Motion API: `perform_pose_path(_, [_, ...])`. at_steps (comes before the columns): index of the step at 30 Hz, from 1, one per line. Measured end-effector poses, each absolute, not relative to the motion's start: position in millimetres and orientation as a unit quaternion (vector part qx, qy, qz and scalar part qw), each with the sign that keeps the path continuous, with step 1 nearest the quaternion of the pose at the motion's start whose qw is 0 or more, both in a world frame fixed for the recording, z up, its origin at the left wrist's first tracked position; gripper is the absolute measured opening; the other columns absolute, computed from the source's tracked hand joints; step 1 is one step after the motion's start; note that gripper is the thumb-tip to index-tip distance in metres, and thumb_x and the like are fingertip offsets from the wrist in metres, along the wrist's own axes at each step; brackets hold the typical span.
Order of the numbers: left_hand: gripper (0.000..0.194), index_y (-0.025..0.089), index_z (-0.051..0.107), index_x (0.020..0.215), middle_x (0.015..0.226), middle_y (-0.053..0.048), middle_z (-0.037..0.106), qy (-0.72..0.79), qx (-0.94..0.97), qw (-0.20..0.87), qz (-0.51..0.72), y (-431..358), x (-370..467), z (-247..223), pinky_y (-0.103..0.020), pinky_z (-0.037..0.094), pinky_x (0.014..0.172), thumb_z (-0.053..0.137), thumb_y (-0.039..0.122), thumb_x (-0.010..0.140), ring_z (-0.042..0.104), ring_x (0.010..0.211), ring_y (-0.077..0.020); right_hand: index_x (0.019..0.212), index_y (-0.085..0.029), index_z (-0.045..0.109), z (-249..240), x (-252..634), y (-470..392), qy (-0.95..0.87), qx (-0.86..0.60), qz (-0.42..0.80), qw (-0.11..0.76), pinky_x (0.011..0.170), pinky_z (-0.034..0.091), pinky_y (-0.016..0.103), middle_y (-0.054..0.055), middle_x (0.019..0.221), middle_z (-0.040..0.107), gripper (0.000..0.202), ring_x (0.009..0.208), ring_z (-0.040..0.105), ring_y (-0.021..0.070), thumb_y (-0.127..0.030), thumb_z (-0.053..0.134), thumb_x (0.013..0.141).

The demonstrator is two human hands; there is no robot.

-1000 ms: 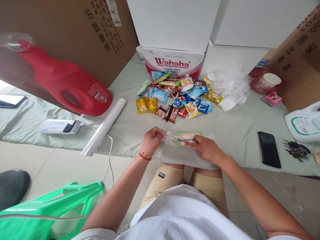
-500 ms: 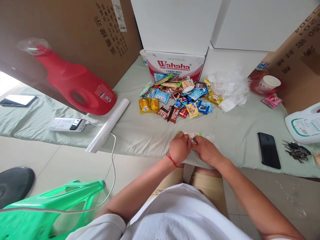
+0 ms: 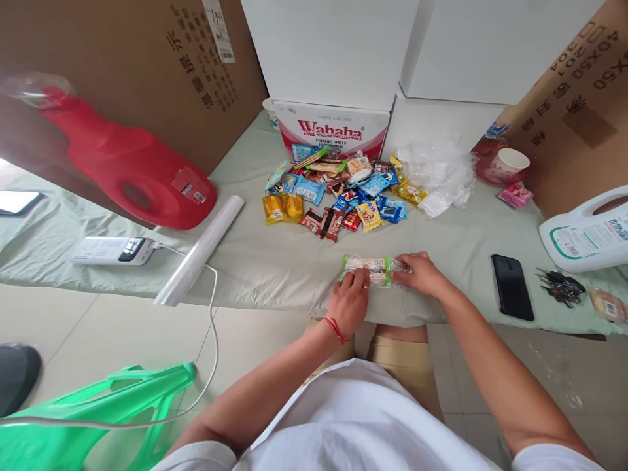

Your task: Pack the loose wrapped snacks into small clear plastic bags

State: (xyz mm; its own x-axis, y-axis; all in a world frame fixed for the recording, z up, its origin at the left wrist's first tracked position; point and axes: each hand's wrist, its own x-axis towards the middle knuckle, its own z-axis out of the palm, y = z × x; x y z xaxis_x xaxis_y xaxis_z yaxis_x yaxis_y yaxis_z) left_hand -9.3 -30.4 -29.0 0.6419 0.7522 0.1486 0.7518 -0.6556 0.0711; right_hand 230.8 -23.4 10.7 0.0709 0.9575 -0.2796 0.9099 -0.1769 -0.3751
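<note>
A bundle of snacks in clear bubble wrap (image 3: 377, 267), with green ends showing, lies near the front edge of the cloth-covered table (image 3: 284, 261). My left hand (image 3: 349, 301), with a red string on its wrist, presses its fingertips on the bundle's near side; its fingers are bent and close together. My right hand (image 3: 419, 273) grips the loose wrap at the bundle's right end between thumb and fingers. Beyond them is a pile of wrapped snacks (image 3: 343, 190) in blue, yellow, red and brown packets.
Crumpled bubble wrap (image 3: 439, 171) and a paper cup (image 3: 510, 163) sit behind on the right. A phone (image 3: 512, 286), keys (image 3: 560, 286) and a white jug (image 3: 586, 232) are rightward. Leftward are a plastic roll (image 3: 201, 250), power bank (image 3: 114, 250) and red jug (image 3: 142, 170).
My hands have moved apart, the right one outward to the bundle's right end, and more of the wrapped bundle shows. The view has shifted slightly to the right.
</note>
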Motion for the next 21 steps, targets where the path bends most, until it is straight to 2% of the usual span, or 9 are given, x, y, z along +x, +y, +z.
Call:
perform_pose_path(3, [0.057, 0.011, 0.042, 0.154, 0.137, -0.018, 0.058, 0.411, 0.908, 0.005, 0.084, -30.0, -11.1, -30.0, -0.036, 0.054, 0.072, 0.045, 0.013, 0.098, 0.059, 0.111, -0.0267, 0.091, -0.02, 0.071, 19.3, 235.1, -41.7, -0.656, -0.722, 0.213, 0.056, 0.094, 0.042, 0.034, 0.008, 0.099, 0.065, 0.015, 0.104, 0.057, 0.0246, -0.033, 0.065, 0.086])
perform_pose_path(7, [0.056, 0.013, 0.044, 0.153, 0.136, -0.018, 0.059, 0.412, 0.907, 0.02, 0.089, -29.6, -9.6, -30.5, -0.035, 0.054, 0.071, 0.044, 0.011, 0.097, 0.059, 0.11, -0.0262, 0.09, -0.021, 0.062, 45.7, 218.2, -47.2, -0.624, -0.748, 0.203, 0.099, 0.072, 0.04, 0.027, 0.004, 0.088, 0.066, 0.011, 0.081, 0.06, 0.019, -0.03, 0.055, 0.092])
perform_pose_path(9, [0.053, 0.011, 0.048, 0.15, 0.135, -0.018, 0.06, 0.405, 0.909, 0.027, 0.091, -29.4, -5.7, -28.8, -0.036, 0.054, 0.072, 0.043, 0.011, 0.098, 0.06, 0.11, -0.0267, 0.093, -0.023, 0.06, 52.2, 191.6, -35.4, -0.621, -0.755, 0.185, 0.099, 0.067, 0.037, 0.027, 0.003, 0.082, 0.067, 0.008, 0.075, 0.06, 0.0186, -0.027, 0.053, 0.093])
perform_pose_path(14, [0.036, 0.009, 0.067, 0.124, 0.133, -0.02, 0.061, 0.388, 0.911, 0.086, 0.109, -27.3, -9.8, -20.0, -0.042, 0.055, 0.086, 0.046, 0.01, 0.094, 0.061, 0.114, -0.0301, 0.099, -0.021, 0.059, 38.2, 125.4, -0.6, -0.644, -0.748, 0.158, 0.028, 0.065, 0.035, 0.03, 0.009, 0.09, 0.072, 0.013, 0.079, 0.065, 0.0217, -0.023, 0.046, 0.099])
perform_pose_path(17, [0.031, 0.015, 0.071, 0.113, 0.131, -0.016, 0.064, 0.376, 0.885, 0.171, 0.214, -25.0, -31.1, -16.4, -0.04, 0.054, 0.096, 0.048, 0.014, 0.094, 0.062, 0.115, -0.0265, 0.105, -0.02, 0.057, 25.1, 115.4, 0.3, -0.649, -0.746, 0.145, 0.03, 0.067, 0.038, 0.03, 0.011, 0.101, 0.07, 0.017, 0.085, 0.066, 0.0224, -0.024, 0.041, 0.103])
perform_pose_path(19, [0.031, 0.017, 0.07, 0.114, 0.123, -0.013, 0.066, 0.447, 0.819, 0.208, 0.295, -21.4, -43.7, -15.6, -0.04, 0.053, 0.099, 0.045, 0.017, 0.096, 0.062, 0.112, -0.0244, 0.108, -0.02, 0.056, 20.0, 115.9, -5.5, -0.654, -0.744, 0.133, 0.039, 0.068, 0.039, 0.03, 0.011, 0.104, 0.068, 0.02, 0.087, 0.065, 0.022, -0.026, 0.037, 0.105])
perform_pose_path(21, [0.03, 0.016, 0.07, 0.114, 0.117, -0.015, 0.066, 0.555, 0.746, 0.204, 0.307, -15.6, -46.9, -15.5, -0.047, 0.051, 0.1, 0.044, 0.024, 0.099, 0.06, 0.112, -0.0279, 0.109, -0.02, 0.056, 17.8, 115.9, -12.0, -0.655, -0.744, 0.127, 0.047, 0.068, 0.039, 0.029, 0.011, 0.105, 0.066, 0.023, 0.086, 0.064, 0.0214, -0.026, 0.034, 0.106])
